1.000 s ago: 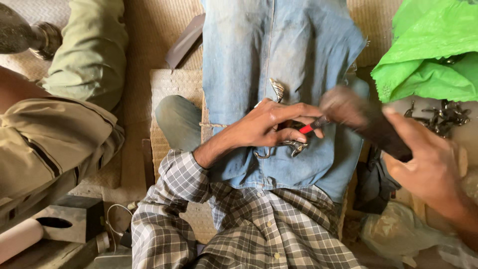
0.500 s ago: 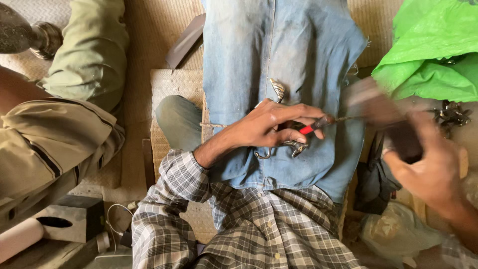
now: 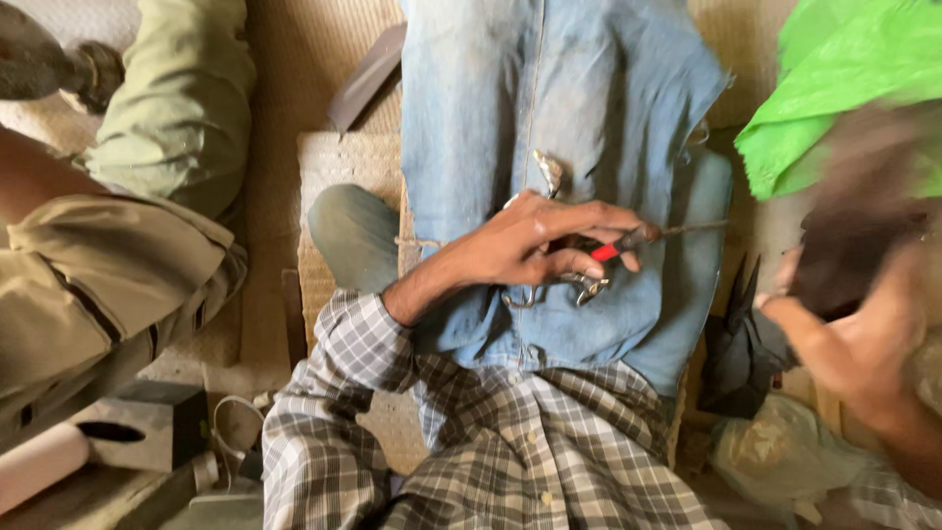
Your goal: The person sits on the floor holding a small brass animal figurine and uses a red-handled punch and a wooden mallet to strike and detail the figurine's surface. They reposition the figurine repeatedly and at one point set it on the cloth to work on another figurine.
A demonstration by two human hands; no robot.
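place: floor workshop | signs: woven mat (image 3: pixel 339 167), denim jeans (image 3: pixel 549 118), metal block (image 3: pixel 147 422), green plastic bag (image 3: pixel 844 88)

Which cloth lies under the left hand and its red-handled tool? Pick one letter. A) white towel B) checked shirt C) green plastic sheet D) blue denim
D: the left hand presses the red-handled tool onto blue denim, while the green sheet lies apart at upper right.

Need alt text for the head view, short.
Left hand presses a red-handled pointed tool onto blue jeans spread over the lap. Right hand, motion-blurred, grips a dark object. Green plastic sheet at upper right.
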